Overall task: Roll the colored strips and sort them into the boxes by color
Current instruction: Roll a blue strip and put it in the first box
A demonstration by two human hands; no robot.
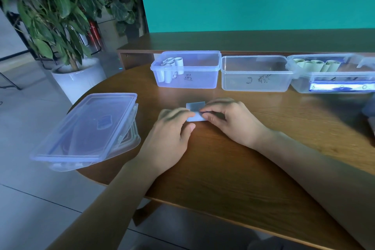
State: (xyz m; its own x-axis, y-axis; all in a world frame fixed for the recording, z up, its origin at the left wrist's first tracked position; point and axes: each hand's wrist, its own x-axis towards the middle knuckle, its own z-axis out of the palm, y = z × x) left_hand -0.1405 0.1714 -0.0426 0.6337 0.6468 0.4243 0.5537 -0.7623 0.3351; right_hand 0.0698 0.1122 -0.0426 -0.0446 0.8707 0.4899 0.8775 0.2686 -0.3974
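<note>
Both hands work a pale blue strip (195, 110) lying on the wooden table (223, 158) near its middle, in front of the boxes. Left hand (172, 128) has fingers curled over the strip's left edge; right hand (227, 117) pinches its right side between thumb and fingers. Behind, three clear boxes in a row: left box (185, 69) holds pale rolled strips (171, 67), middle box (255, 73) looks bare, right box (332, 73) holds greenish rolls (316, 65). Stacked lids (87, 130) sit at the table's left edge. Potted plant (60, 16) on the floor, far left.
</note>
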